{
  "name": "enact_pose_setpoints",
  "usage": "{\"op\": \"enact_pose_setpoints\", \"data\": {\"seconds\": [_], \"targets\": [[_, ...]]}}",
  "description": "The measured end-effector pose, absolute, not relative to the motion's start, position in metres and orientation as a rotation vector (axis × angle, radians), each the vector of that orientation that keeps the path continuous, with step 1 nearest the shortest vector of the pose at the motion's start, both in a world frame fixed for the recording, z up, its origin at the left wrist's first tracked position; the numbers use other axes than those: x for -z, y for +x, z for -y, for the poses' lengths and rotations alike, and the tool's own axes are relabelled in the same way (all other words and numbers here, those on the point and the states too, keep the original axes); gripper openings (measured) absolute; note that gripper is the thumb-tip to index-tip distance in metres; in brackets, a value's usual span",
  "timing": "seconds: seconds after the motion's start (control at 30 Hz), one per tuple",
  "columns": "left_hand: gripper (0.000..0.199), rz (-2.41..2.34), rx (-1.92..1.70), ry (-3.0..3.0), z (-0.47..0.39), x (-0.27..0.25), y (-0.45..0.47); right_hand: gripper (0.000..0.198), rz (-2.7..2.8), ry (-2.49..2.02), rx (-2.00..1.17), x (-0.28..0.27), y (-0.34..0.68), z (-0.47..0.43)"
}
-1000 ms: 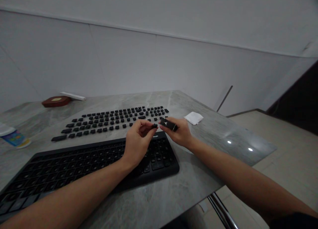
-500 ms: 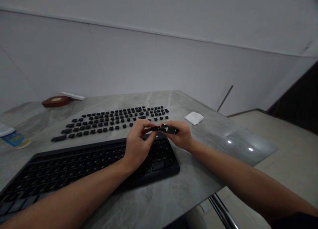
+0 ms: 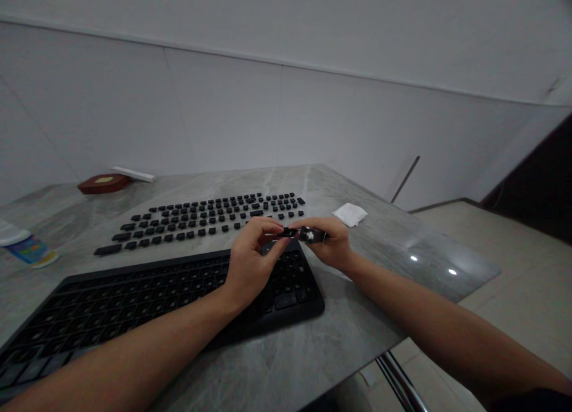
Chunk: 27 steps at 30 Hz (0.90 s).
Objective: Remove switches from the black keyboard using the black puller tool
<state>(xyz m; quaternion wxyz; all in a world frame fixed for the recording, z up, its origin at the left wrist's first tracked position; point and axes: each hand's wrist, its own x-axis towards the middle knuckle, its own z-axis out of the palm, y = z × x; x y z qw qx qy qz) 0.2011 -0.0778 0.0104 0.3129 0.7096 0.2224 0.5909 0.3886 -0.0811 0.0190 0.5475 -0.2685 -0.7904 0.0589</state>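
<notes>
Over the right end of a black keyboard (image 3: 143,287), my left hand (image 3: 252,254) pinches a small black keycap (image 3: 287,232) between thumb and fingertips. My right hand (image 3: 333,239) is closed around a dark, blocky object (image 3: 311,235) with a pale patch on its end; its kind I cannot make out. That end faces the keycap at close range. Much of the keyboard shows bare key sockets, with some grey keys still fitted along its near left edge. Behind it, loose black keycaps (image 3: 205,215) lie in rows on the table.
A folded white tissue (image 3: 350,214) lies on the grey marbled table (image 3: 379,239), right of the keycaps. A white-lidded tub (image 3: 29,247) stands at the left. Near the wall are a reddish-brown box (image 3: 103,184) and a white strip (image 3: 134,174). The table's right edge drops to the floor.
My right hand has shifted slightly right and turned the dark object, so its pale-patched end shows more. The keycap in my left hand has tilted and moved a little to the right.
</notes>
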Motion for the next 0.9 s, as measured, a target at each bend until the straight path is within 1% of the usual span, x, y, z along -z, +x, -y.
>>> {"op": "enact_pose_setpoints", "data": {"seconds": [0.07,0.13,0.23,0.3,0.33,0.4,0.5,0.57,0.63,0.77,0.9], "targets": [[0.007,-0.577,-1.566,1.898,0.078,-0.011,0.201,0.012,1.86,-0.666,-0.208,-0.019,0.388,0.082],[0.007,-0.593,-1.539,1.9,0.077,-0.01,0.202,0.012,1.796,-0.759,-0.386,-0.017,0.386,0.079],[0.012,-0.671,-1.394,1.879,0.075,-0.008,0.202,0.033,1.581,-0.88,-0.786,-0.012,0.385,0.069],[0.019,-0.75,-1.296,1.901,0.073,-0.007,0.203,0.044,1.417,-0.951,-0.919,-0.012,0.39,0.058],[0.02,-0.786,-1.264,1.923,0.073,-0.007,0.203,0.047,1.361,-1.027,-0.906,-0.014,0.395,0.052],[0.015,-0.838,-1.226,1.981,0.073,-0.007,0.203,0.046,1.314,-1.269,-0.764,-0.018,0.411,0.042],[0.009,-0.856,-1.215,2.05,0.074,-0.009,0.203,0.033,1.308,-1.5,-0.658,-0.023,0.44,0.03],[0.009,-0.852,-1.221,2.075,0.075,-0.009,0.203,0.025,1.32,-1.649,-0.654,-0.021,0.458,0.024],[0.01,-0.852,-1.219,2.092,0.075,-0.01,0.203,0.022,1.345,-1.784,-0.67,-0.015,0.468,0.017],[0.011,-0.862,-1.214,2.102,0.075,-0.009,0.203,0.023,1.408,-1.978,-0.661,-0.004,0.47,0.003],[0.013,-0.849,-1.202,2.096,0.075,-0.008,0.204,0.023,1.485,-2.079,-0.532,0.0,0.464,-0.007]]}}
